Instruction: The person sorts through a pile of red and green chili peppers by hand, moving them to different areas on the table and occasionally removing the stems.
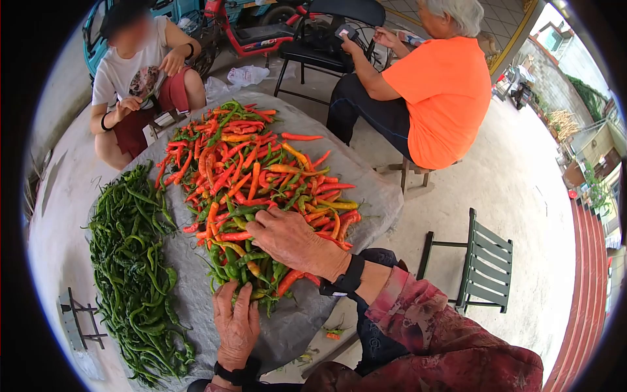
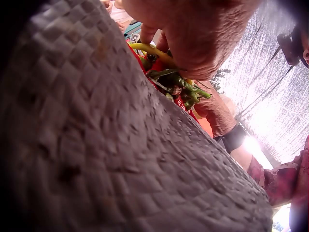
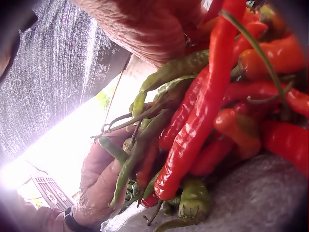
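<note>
A heap of red, orange and green chili peppers (image 1: 248,176) lies on a grey woven sheet (image 1: 281,336). My left hand (image 1: 235,326) rests at the heap's near edge, its fingertips on green chilies. In the left wrist view, a yellow chili (image 2: 154,52) lies beside the fingers of that hand. My right hand (image 1: 294,240) reaches over the heap from the right, with bent fingers among the chilies; I cannot tell whether it grips one. Close to it in the right wrist view are a long red chili (image 3: 203,106) and a green chili (image 3: 176,67).
A separate pile of green chilies (image 1: 134,261) lies on the left. Across the sheet sits a person in a white shirt (image 1: 134,75); a person in an orange shirt (image 1: 444,91) sits at the right, beside a black chair (image 1: 326,55). A green slatted chair (image 1: 486,264) stands on the floor.
</note>
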